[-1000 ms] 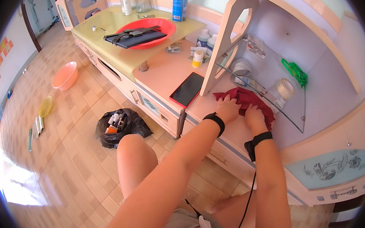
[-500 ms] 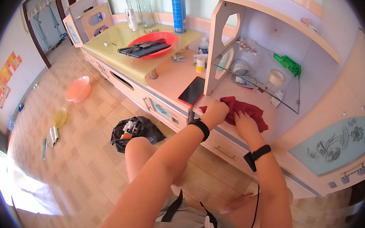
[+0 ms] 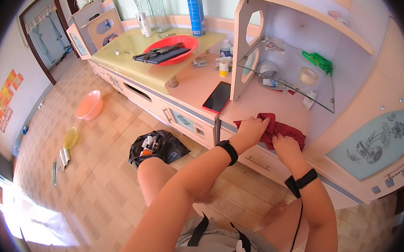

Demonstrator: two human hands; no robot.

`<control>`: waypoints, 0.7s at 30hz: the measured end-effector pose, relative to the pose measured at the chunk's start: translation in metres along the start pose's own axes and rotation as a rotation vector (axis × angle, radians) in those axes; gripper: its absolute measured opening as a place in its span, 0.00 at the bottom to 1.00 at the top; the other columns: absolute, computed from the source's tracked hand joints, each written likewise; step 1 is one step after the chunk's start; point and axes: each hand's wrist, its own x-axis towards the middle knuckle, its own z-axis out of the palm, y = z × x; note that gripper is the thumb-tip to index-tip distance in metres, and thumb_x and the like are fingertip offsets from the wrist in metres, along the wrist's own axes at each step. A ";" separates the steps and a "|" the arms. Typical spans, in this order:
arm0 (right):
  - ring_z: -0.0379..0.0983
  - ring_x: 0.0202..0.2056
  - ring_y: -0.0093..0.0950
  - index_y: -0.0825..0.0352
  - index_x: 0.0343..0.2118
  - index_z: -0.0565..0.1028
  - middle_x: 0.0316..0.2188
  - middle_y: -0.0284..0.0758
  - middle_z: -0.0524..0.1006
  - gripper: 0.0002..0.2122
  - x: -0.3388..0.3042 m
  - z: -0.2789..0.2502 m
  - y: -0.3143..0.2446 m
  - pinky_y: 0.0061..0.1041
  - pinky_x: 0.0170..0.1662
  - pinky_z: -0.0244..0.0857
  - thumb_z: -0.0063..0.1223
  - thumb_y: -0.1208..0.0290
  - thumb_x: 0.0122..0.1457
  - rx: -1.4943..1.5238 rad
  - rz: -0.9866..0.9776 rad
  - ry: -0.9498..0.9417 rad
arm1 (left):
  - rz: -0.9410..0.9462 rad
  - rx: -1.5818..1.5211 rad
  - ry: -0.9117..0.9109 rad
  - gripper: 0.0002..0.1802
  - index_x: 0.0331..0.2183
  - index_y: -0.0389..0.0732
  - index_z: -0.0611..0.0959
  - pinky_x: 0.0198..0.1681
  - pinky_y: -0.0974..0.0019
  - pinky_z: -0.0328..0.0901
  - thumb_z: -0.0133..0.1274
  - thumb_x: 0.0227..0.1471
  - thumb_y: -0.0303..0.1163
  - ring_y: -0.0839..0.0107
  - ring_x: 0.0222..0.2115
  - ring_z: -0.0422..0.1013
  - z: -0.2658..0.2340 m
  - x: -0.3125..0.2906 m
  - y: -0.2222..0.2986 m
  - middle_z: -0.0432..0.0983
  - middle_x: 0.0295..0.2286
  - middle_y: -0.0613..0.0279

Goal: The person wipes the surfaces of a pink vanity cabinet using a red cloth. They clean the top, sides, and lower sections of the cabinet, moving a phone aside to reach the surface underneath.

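Observation:
A dark red cloth [image 3: 290,131] lies bunched on the cabinet's pale pink top, close to its front edge. My left hand [image 3: 252,131] has its fingers closed on the cloth's left part. At the cloth's near right side, my right hand [image 3: 287,148] grips it with bent fingers. Both wrists wear black straps. Just left of the cloth, a phone [image 3: 217,97] with a dark screen and red edge rests flat. Behind the cloth is the open cabinet compartment with a glass shelf [image 3: 286,86].
Tape [image 3: 308,76], a green plastic item [image 3: 317,62] and small bottles stand around the shelf. A red basin [image 3: 187,43] holds a dark, flat item [image 3: 162,55]. On the floor are a black bag [image 3: 172,145], a pink basin [image 3: 90,105] and a yellow object [image 3: 71,137].
The view has shifted slightly. Both hands stay on the cloth, which is now bunched higher between them, and the right fingers are more curled.

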 end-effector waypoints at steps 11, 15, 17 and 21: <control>0.77 0.24 0.33 0.67 0.30 0.77 0.26 0.45 0.78 0.08 0.071 0.047 0.019 0.26 0.24 0.70 0.46 0.73 0.53 -0.125 0.241 0.079 | -0.272 0.237 -0.040 0.14 0.36 0.46 0.81 0.38 0.46 0.60 0.45 0.50 0.38 0.46 0.46 0.63 0.047 0.072 -0.015 0.71 0.42 0.59; 0.77 0.25 0.34 0.67 0.33 0.77 0.30 0.47 0.78 0.09 0.098 0.083 0.040 0.30 0.27 0.70 0.46 0.72 0.54 -0.181 0.349 0.117 | -0.288 0.216 -0.045 0.16 0.39 0.46 0.79 0.41 0.42 0.57 0.42 0.52 0.39 0.45 0.50 0.60 0.056 0.097 -0.026 0.71 0.44 0.58; 0.77 0.25 0.35 0.67 0.35 0.77 0.32 0.48 0.78 0.10 0.110 0.094 0.049 0.33 0.28 0.71 0.45 0.72 0.54 -0.227 0.376 0.161 | -0.301 0.168 -0.019 0.16 0.40 0.47 0.79 0.44 0.40 0.56 0.41 0.53 0.38 0.45 0.53 0.57 0.060 0.106 -0.035 0.69 0.46 0.58; 0.77 0.28 0.38 0.66 0.41 0.75 0.38 0.48 0.76 0.13 0.128 0.111 0.070 0.37 0.34 0.71 0.42 0.71 0.56 -0.239 0.441 0.086 | -0.328 0.120 -0.027 0.15 0.40 0.48 0.79 0.48 0.41 0.56 0.41 0.53 0.37 0.46 0.53 0.56 0.062 0.126 -0.037 0.69 0.46 0.58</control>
